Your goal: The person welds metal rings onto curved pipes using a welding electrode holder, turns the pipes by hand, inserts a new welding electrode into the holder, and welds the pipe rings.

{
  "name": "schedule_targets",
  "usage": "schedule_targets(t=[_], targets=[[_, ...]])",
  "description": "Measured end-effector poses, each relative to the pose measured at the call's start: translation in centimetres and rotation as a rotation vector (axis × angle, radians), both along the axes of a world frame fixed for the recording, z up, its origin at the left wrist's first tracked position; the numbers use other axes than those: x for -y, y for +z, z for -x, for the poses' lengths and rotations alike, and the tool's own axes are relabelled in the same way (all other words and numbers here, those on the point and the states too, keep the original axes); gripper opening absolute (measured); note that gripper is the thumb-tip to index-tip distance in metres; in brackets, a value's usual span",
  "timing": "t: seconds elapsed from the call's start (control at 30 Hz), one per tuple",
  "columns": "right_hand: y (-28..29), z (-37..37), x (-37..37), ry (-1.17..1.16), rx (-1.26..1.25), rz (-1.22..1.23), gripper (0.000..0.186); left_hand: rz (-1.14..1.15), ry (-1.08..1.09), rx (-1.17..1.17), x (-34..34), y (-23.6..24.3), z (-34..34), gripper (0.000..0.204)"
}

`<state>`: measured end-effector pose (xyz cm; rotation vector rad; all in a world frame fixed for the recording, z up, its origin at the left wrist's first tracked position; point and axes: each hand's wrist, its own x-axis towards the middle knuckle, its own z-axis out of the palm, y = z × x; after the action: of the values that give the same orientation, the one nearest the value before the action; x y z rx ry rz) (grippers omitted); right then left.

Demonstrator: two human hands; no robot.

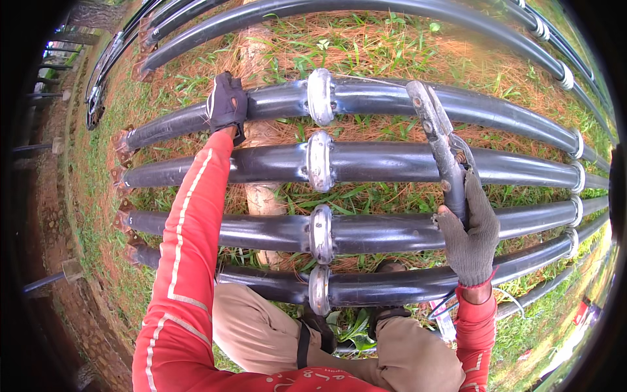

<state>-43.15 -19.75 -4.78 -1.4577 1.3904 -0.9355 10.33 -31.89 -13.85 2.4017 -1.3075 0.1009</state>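
Note:
My left hand, in a dark glove, is closed over a black pipe, the farthest of several lying side by side before me. My right hand, in a grey knit glove, grips a worn metal welding electrode holder with a spring near its middle. From the holder's far end a thin welding rod reaches left toward the silvery ring joint on that same pipe. Whether the rod's tip touches the joint I cannot tell. Similar ring joints sit on the nearer pipes.
A pale log lies crosswise beneath the pipes. More black pipes curve across the far side. Rusty flanges cap the left ends. A thin cable loops near my right wrist. Grass and dry needles cover the ground.

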Motion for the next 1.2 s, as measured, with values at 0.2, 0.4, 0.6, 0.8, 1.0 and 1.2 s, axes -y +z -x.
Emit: schedule_targets(t=[0.2, 0.4, 0.6, 0.8, 1.0, 1.2], targets=[[0.3, -0.4, 0.4, 0.078, -0.118, 0.062, 0.065, 0.006, -0.008, 0.027, -0.1, 0.1, -0.9, 0.039], [0.8, -0.7, 0.2, 0.023, -0.047, -0.006, 0.066, 0.036, -0.034, 0.053, -0.3, -0.4, -1.0, 0.037], [-0.1, -0.4, 0.4, 0.069, -0.131, 0.093, 0.066, 0.024, -0.012, 0.058, -0.2, 0.0, -0.9, 0.039], [0.6, -0.7, 0.4, 0.043, -0.029, -0.051, 0.066, -0.009, 0.016, 0.035, 0.1, -0.2, -0.5, 0.04], [-0.2, -0.7, 0.6, 0.056, -0.037, -0.026, 0.068, 0.08, -0.047, 0.107, -0.2, -1.8, -2.9, 0.034], [-0.5, -0.6, -0.1, -0.08, 0.229, -0.137, 0.07, 0.073, -0.044, 0.12, 0.0, -1.2, -1.1, 0.035]])
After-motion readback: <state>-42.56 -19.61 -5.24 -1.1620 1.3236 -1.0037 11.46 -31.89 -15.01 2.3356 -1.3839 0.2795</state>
